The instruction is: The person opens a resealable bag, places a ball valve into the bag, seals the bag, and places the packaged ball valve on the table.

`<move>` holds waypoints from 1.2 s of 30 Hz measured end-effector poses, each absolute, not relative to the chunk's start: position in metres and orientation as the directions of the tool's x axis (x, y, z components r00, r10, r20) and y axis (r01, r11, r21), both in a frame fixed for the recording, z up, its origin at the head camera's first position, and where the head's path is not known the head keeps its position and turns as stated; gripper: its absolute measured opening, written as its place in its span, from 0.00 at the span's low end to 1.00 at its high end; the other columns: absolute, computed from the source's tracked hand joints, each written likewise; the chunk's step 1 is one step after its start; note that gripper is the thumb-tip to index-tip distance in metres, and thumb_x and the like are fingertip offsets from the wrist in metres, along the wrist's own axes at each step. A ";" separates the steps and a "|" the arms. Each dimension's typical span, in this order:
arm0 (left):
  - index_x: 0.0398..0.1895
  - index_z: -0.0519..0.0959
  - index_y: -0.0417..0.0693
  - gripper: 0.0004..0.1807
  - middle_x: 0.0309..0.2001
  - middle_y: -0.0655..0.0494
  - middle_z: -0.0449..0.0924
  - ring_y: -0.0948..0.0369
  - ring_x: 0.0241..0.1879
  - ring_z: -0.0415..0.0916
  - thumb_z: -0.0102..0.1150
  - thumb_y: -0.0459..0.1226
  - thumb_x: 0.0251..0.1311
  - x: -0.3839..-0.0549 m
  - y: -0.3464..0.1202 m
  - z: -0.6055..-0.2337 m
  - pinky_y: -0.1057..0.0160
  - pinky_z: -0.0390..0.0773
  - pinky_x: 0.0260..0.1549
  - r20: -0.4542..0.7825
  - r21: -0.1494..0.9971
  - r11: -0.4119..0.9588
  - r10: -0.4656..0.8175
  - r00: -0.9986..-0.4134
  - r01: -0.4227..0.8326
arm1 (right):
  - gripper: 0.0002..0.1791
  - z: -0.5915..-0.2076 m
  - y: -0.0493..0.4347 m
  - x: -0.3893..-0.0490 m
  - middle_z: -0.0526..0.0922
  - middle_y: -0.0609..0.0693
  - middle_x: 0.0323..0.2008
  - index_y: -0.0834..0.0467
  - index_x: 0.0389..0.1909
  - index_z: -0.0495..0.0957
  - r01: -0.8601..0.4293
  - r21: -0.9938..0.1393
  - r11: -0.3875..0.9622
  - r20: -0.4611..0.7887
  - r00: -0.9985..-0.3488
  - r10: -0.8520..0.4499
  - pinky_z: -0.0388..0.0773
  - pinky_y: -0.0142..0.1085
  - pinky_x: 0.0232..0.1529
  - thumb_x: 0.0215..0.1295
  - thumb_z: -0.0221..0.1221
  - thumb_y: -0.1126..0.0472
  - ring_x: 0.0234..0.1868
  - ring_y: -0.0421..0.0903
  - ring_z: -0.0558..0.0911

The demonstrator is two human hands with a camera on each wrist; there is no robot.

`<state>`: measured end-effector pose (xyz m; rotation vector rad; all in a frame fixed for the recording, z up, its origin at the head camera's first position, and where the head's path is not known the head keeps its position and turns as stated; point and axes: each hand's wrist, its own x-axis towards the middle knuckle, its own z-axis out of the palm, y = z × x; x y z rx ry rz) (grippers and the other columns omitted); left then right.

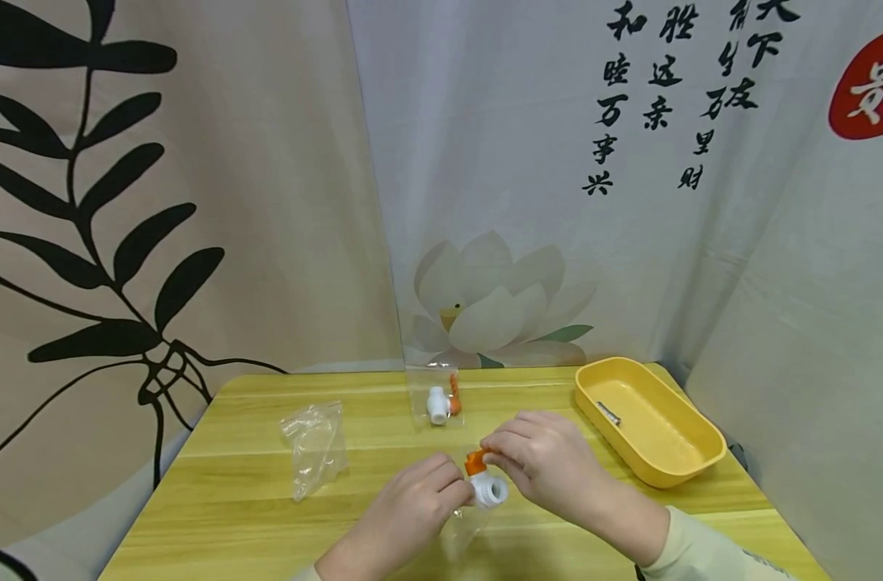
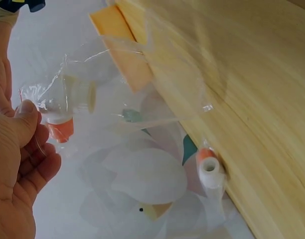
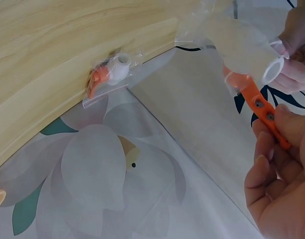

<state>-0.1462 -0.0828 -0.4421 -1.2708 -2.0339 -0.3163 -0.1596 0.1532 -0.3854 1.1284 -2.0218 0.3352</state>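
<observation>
Apparently for two-sided steadiness, our left fingers (image 1: pixel 452 489) pinch a clear bag (image 1: pixel 462 528) beside the white valve (image 1: pixel 489 490), while our right fingers (image 1: pixel 507 444) pinch its orange handle (image 3: pixel 262 107); we cannot tell whether the bag encloses it. Beyond our fingers, another bag (image 1: pixel 419 394) contains a similar valve (image 1: pixel 438 405); leftward lies a crumpled bag (image 1: pixel 316 452); rightward, a yellow tray (image 1: pixel 659 428) holds a small object (image 1: pixel 608 413).

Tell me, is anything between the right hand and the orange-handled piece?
Nothing visible: the right hand grips the orange handle directly. In the left wrist view, a clear bag pinched by the left hand overlaps the white body; whether that's inside is unclear.
</observation>
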 end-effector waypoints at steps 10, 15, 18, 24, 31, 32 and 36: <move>0.36 0.85 0.52 0.07 0.37 0.66 0.81 0.69 0.40 0.77 0.76 0.37 0.58 -0.145 -0.082 -0.442 0.79 0.79 0.44 0.697 -0.143 0.486 0.668 -0.261 0.862 | 0.11 -0.389 0.151 -0.159 0.92 0.38 0.35 0.50 0.35 0.91 -0.823 0.115 0.556 0.726 -0.312 -0.612 0.79 0.27 0.33 0.52 0.81 0.58 0.32 0.37 0.84; 0.36 0.86 0.52 0.09 0.36 0.66 0.81 0.69 0.39 0.77 0.78 0.35 0.55 -0.147 -0.080 -0.443 0.81 0.78 0.43 0.723 -0.180 0.467 0.659 -0.205 0.866 | 0.11 -0.391 0.150 -0.160 0.92 0.36 0.34 0.48 0.34 0.91 -0.838 0.115 0.533 0.714 -0.303 -0.631 0.76 0.24 0.33 0.52 0.82 0.57 0.31 0.37 0.82; 0.36 0.86 0.52 0.10 0.36 0.66 0.81 0.69 0.39 0.78 0.78 0.36 0.54 -0.149 -0.079 -0.445 0.82 0.77 0.42 0.734 -0.202 0.458 0.655 -0.176 0.865 | 0.11 -0.394 0.149 -0.160 0.92 0.36 0.32 0.48 0.33 0.91 -0.842 0.132 0.523 0.699 -0.296 -0.652 0.75 0.23 0.32 0.51 0.82 0.57 0.29 0.36 0.80; 0.35 0.85 0.52 0.06 0.35 0.65 0.81 0.68 0.38 0.77 0.74 0.38 0.58 -0.151 -0.077 -0.449 0.82 0.76 0.41 0.739 -0.219 0.461 0.654 -0.162 0.860 | 0.09 -0.396 0.146 -0.160 0.89 0.36 0.31 0.48 0.32 0.90 -0.862 0.190 0.470 0.663 -0.241 -0.709 0.76 0.22 0.32 0.52 0.81 0.57 0.29 0.34 0.81; 0.35 0.84 0.52 0.06 0.35 0.65 0.79 0.68 0.39 0.76 0.74 0.38 0.58 -0.151 -0.077 -0.451 0.82 0.74 0.40 0.736 -0.231 0.459 0.659 -0.154 0.858 | 0.07 -0.399 0.147 -0.164 0.87 0.35 0.32 0.45 0.31 0.89 -0.871 0.310 0.382 0.611 -0.126 -0.782 0.73 0.22 0.33 0.53 0.76 0.53 0.32 0.33 0.80; 0.35 0.84 0.52 0.06 0.35 0.65 0.79 0.69 0.39 0.76 0.74 0.38 0.58 -0.151 -0.076 -0.451 0.82 0.74 0.40 0.735 -0.230 0.456 0.660 -0.153 0.860 | 0.07 -0.399 0.148 -0.164 0.87 0.35 0.32 0.45 0.31 0.88 -0.873 0.318 0.370 0.600 -0.117 -0.791 0.72 0.22 0.32 0.53 0.76 0.52 0.32 0.33 0.80; 0.36 0.85 0.52 0.08 0.35 0.66 0.80 0.69 0.39 0.77 0.76 0.36 0.57 -0.149 -0.075 -0.452 0.83 0.74 0.40 0.735 -0.217 0.444 0.660 -0.153 0.869 | 0.06 -0.401 0.149 -0.165 0.86 0.33 0.30 0.43 0.30 0.87 -0.868 0.339 0.362 0.556 -0.126 -0.822 0.69 0.21 0.32 0.54 0.75 0.50 0.31 0.32 0.80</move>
